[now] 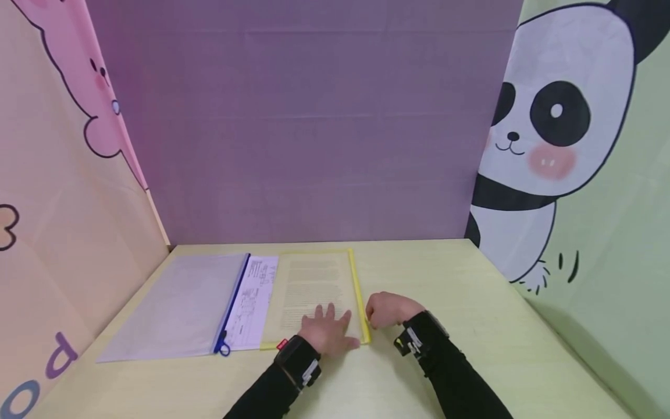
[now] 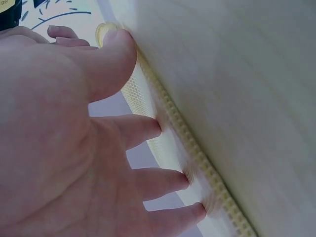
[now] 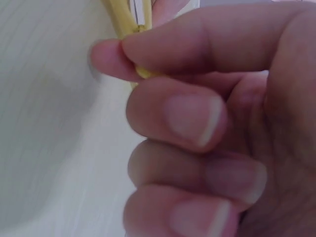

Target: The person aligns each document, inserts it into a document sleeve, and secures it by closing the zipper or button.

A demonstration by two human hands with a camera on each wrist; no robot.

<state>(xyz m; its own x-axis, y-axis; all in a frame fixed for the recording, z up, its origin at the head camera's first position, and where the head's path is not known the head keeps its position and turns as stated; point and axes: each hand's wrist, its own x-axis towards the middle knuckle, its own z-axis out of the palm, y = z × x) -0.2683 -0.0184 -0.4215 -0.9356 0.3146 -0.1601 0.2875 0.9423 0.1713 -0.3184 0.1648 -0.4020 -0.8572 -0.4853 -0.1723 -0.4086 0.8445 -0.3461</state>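
Note:
A yellow zip document bag (image 1: 314, 273) lies on the table with a printed sheet visible inside it. My left hand (image 1: 328, 334) rests on its lower right part, fingers spread, the thumb near the bottom corner by the zip edge (image 2: 187, 140). At the bag's right side, my right hand (image 1: 389, 309) has its fingers curled. In the right wrist view, the thumb and index finger pinch a small yellow zip pull (image 3: 143, 72), mostly hidden by the fingers. Just beyond the fingertips, the yellow zip (image 3: 118, 15) shows a pale strip between its two sides.
To the left lies a clear zip document bag (image 1: 178, 308) with a blue zip and a blue ring pull (image 1: 224, 349). Between the two bags a sheet with handwriting (image 1: 253, 302) shows. A purple panel (image 1: 314, 116) stands behind the table, and printed cloth walls flank both sides.

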